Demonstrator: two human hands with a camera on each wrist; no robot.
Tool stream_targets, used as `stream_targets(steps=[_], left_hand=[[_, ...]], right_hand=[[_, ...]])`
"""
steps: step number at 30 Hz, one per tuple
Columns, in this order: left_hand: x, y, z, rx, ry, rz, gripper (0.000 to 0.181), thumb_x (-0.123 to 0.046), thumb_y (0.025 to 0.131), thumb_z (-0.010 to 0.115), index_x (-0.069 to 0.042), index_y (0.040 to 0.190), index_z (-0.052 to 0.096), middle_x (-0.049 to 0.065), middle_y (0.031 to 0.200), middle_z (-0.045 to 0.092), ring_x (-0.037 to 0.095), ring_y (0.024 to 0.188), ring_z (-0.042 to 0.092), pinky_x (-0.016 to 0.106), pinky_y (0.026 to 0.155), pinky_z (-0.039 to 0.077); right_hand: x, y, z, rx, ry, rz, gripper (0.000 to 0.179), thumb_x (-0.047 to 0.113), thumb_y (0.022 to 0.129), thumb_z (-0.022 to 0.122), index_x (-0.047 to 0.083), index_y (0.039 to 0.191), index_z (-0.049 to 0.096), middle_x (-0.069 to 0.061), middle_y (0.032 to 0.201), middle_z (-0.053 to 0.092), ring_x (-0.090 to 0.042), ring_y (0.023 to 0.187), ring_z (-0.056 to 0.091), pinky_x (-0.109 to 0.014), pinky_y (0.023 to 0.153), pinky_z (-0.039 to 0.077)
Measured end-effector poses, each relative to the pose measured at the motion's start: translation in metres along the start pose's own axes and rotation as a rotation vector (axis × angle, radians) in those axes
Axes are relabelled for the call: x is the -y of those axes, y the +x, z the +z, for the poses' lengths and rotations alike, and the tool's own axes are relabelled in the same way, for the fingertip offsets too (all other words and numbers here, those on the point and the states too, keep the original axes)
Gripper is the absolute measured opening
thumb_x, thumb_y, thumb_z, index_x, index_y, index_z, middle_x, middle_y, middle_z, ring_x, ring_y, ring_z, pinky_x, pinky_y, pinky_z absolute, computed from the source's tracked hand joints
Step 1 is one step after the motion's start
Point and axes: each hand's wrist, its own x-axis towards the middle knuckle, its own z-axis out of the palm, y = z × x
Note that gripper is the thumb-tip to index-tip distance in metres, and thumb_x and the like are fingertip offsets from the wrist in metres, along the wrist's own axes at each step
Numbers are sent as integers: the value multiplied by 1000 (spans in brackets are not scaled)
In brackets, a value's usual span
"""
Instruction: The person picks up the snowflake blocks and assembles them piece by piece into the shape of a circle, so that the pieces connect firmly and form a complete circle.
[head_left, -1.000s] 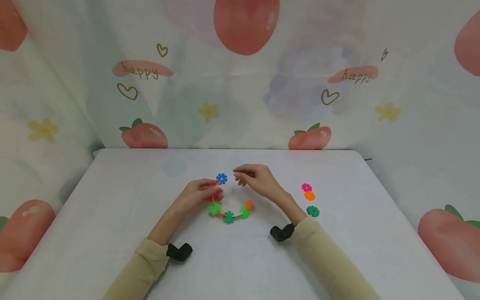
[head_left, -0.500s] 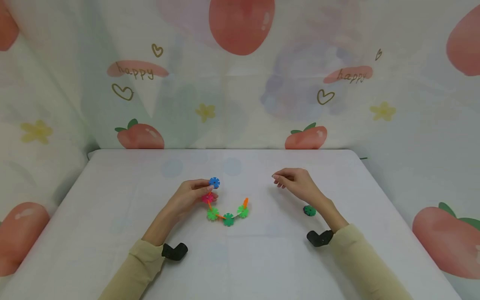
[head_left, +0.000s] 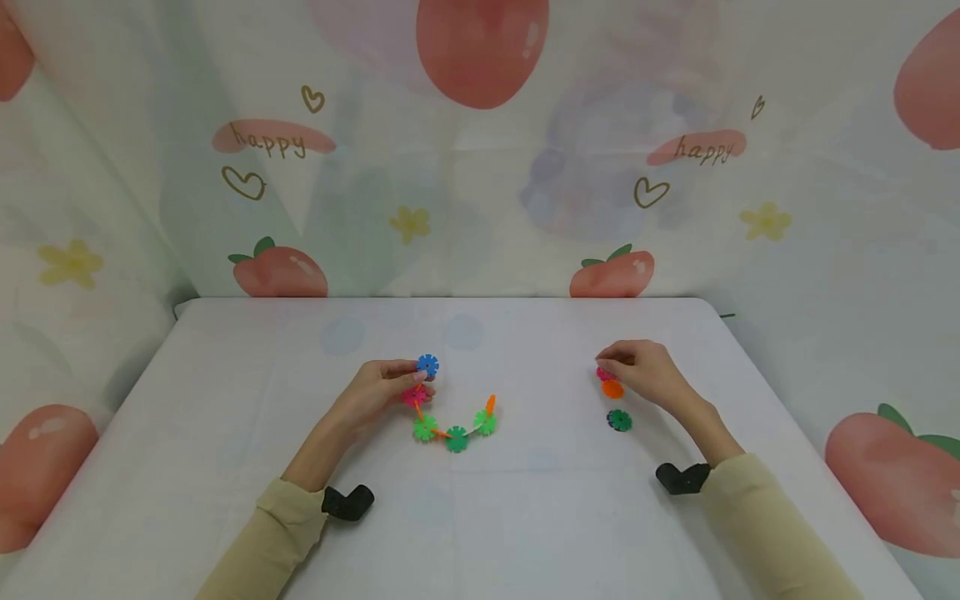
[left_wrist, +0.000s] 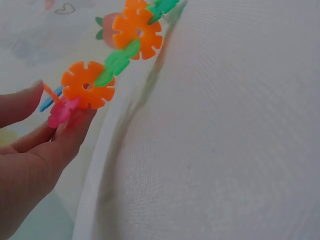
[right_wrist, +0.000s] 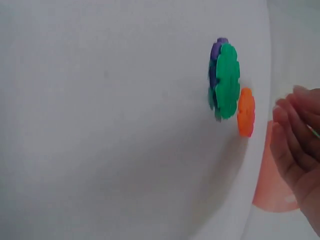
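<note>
My left hand (head_left: 377, 388) pinches one end of a chain of interlocked plastic snowflake discs between thumb and fingers. At that end are a blue disc (head_left: 427, 365), a pink disc (head_left: 415, 396) and, in the left wrist view, an orange disc (left_wrist: 75, 93). Green discs (head_left: 456, 439) and an upright orange one (head_left: 491, 406) continue the chain toward the right. Over at the right, my right hand (head_left: 647, 372) has its fingertips just above a loose pink disc (head_left: 603, 375), partly covered by the fingers. In the right wrist view its fingers are extended and show nothing between them.
A loose orange disc (head_left: 612, 389) lies beside the pink one. Nearer the front, a green disc (head_left: 619, 421) overlaps a purple disc (right_wrist: 213, 67). The white table (head_left: 525, 517) ends at a patterned cloth backdrop (head_left: 480, 250).
My right hand has moved right, from beside the blue disc to the loose pink disc. The left hand stays nearly in place with the chain.
</note>
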Motion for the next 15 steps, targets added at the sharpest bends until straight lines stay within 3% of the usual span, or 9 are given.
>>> stream_targets(steps=[5,11,15], left_hand=[[0,-1,0,-6,9,2,51,-19,103,63,10,143,50,26,128,68,21,101,76,36,103,54],[1,0,-1,-11,17,2,46,-23,104,63,7,138,56,25,129,68,21,101,76,36,103,55],[2,0,-2,-1,12,21,43,-23,105,61,8,135,58,26,127,69,22,98,77,35,99,57]], right_hand=[[-7,-3,-5,56,-101,66,22,14,95,72,-4,107,71,-17,98,71,-32,93,63,-41,80,61],[-12,-4,-4,134,-149,104,22,16,90,77,-4,99,70,-15,91,67,-30,89,59,-36,74,57],[-9,-3,1,131,-127,85,19,12,89,77,-2,95,66,-12,88,66,-27,86,58,-33,72,54]])
